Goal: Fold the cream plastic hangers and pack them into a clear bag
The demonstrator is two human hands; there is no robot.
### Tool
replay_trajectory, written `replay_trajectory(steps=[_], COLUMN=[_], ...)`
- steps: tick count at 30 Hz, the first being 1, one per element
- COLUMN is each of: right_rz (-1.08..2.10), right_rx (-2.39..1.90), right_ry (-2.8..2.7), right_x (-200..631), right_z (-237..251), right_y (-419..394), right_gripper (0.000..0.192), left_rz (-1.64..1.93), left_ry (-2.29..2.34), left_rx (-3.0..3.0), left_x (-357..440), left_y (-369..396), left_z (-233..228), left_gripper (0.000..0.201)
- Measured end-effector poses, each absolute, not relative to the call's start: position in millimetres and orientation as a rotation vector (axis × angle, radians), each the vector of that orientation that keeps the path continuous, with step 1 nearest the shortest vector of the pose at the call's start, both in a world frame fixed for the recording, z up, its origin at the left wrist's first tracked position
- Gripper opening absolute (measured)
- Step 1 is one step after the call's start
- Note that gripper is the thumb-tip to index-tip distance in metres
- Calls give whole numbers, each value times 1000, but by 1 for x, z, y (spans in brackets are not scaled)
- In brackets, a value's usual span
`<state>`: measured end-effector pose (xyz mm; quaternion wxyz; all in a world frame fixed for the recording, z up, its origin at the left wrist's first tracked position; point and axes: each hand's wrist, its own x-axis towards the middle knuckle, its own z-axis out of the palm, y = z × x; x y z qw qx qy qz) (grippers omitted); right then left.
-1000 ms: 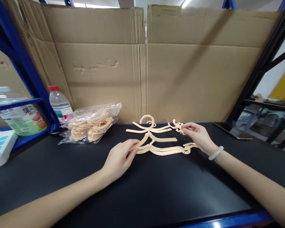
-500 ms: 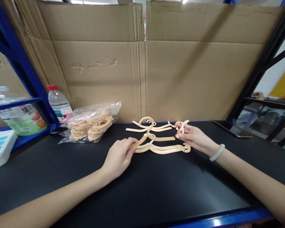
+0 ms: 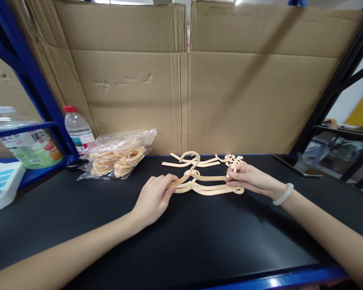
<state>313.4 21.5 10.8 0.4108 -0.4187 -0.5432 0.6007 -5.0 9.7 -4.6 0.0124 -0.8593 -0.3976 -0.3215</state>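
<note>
My left hand (image 3: pixel 155 198) is closed on the left arm of a beige plastic clothes hanger (image 3: pixel 212 178), whose hook stands up at the middle. In my right hand (image 3: pixel 254 181), fingers pinch a small beige hooked piece (image 3: pixel 234 164) at the tip of the hanger's right arm. The fingers partly hide where piece and arm meet, so I cannot tell if they are joined. Closer to me lies another beige hanger (image 3: pixel 213 191), with a curved end at its right. Farther back are more hanger parts (image 3: pixel 173 164) and a small heap of hooked pieces (image 3: pixel 229 158).
A clear plastic bag (image 3: pixel 117 159) of beige parts lies at the back left, beside a red-capped bottle (image 3: pixel 78 131). A white tray (image 3: pixel 6 193) stands far left. A phone-like flat device (image 3: pixel 299 166) rests back right. Cardboard (image 3: pixel 133 100) walls the back.
My right hand has brought the small hooked piece to the tip of the hanger's right arm, where a gap showed before. My left hand keeps its grip. The view has shifted slightly.
</note>
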Motion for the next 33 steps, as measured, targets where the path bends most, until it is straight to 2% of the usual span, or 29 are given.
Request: replay_trajectory(steps=[13, 21, 33], right_rz=[1662, 1466, 1374], right_rx=[-1086, -1152, -1000], right_ry=[-1345, -1325, -1258], right_x=[310, 301, 308], right_z=[8, 6, 8], right_y=[21, 18, 22], right_gripper=[31, 37, 30], left_rz=[-981, -985, -1071], left_ry=[-1246, -1246, -1386], left_rx=[-2727, -2735, -2757], left_x=[-7, -5, -7], left_y=[9, 9, 11], left_z=[-7, -6, -8], left_gripper=[14, 15, 12])
